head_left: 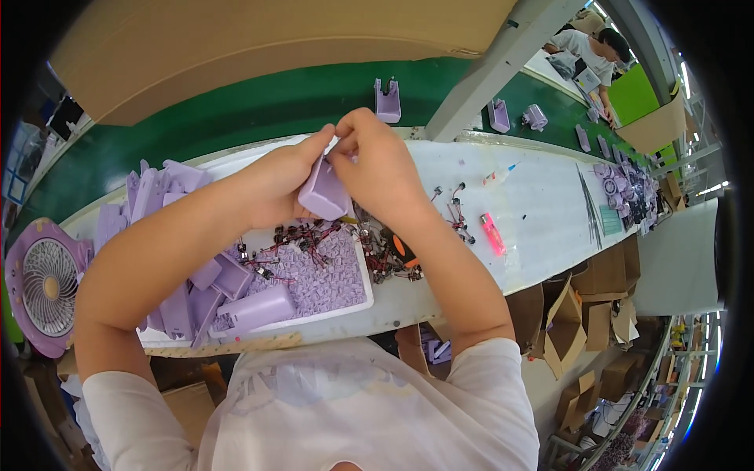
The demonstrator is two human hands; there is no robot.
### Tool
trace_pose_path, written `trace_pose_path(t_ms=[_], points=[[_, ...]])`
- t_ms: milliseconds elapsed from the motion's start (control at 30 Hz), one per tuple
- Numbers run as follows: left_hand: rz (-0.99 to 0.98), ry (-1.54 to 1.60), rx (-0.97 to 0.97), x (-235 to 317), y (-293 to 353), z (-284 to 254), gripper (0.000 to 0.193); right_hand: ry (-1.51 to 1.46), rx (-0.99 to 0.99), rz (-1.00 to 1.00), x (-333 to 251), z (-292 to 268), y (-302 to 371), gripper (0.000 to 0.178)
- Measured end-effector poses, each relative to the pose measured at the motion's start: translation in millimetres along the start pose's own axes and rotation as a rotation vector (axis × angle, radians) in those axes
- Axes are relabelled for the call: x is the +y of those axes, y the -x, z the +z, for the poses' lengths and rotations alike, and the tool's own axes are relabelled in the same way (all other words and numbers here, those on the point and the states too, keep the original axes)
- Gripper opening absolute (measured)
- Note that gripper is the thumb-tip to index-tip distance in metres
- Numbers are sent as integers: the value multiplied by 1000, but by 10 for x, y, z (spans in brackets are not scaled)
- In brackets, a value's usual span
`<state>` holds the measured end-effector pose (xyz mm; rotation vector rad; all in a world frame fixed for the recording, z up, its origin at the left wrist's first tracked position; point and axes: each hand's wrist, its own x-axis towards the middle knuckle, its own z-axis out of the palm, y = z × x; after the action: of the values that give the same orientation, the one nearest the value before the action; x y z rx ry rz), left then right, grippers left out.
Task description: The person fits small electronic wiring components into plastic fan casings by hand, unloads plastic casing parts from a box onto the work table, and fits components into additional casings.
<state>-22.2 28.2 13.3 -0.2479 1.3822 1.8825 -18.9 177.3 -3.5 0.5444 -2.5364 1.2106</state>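
My left hand is closed around a lilac plastic housing, held tilted above the bench. Bent over the housing's upper end, my right hand has its thumb and fingers pinched together; whatever they grip is hidden. Below both hands, a white tray holds many small lilac plastic pieces and several small wired parts. More wired parts lie in a dark heap beside the tray, partly under my right forearm, with an orange-and-black tool handle among them.
Lilac housings are piled left, near a purple fan. A pink lighter-shaped item and loose wired parts lie right. Beyond runs a green belt carrying a housing; a grey post rises there. Another person works far right.
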Motion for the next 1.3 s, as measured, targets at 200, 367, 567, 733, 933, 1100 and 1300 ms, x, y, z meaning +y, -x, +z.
trace_pose_path(t_ms=[200,367,567,733,933,1100,1300], points=[[-44,-49,1,221,-334,-238,35,-167,-88,56,363,-205,-112,38],[62,-91,344,507,-893,-591,29,-1,-10,124,305,-436,23,26],[133,-427,632,613,-1412,-1215,27,5,-296,-251,-54,95,357,11],[711,-1460,941,505,-1043,-1261,42,41,-481,-450,-347,272,445,18],[380,-1658,159,267,298,-652,36,69,-676,-569,-513,248,787,33],[907,-2071,223,-149,518,-582,64,119,-617,-296,-406,-14,706,28],[938,-2040,20,-3,129,-840,56,151,150,272,447,-744,471,18]])
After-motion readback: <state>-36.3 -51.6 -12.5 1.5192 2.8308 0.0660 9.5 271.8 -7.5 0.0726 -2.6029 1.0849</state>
